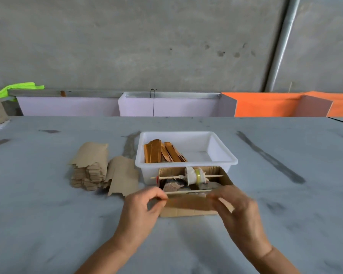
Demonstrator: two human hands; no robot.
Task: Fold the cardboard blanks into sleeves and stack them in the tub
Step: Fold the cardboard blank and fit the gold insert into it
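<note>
Both hands over grey desk, near edge; left hand and right hand each pinch 1 end of flat brown cardboard blank; white plastic tub just behind holds folded orange-brown sleeves; stack of brown blanks left of tub.

Clear path: I see bare table along the right edge and near edge.
Obstacles: cardboard box touches tub centrally; blank stack sits just left.
</note>
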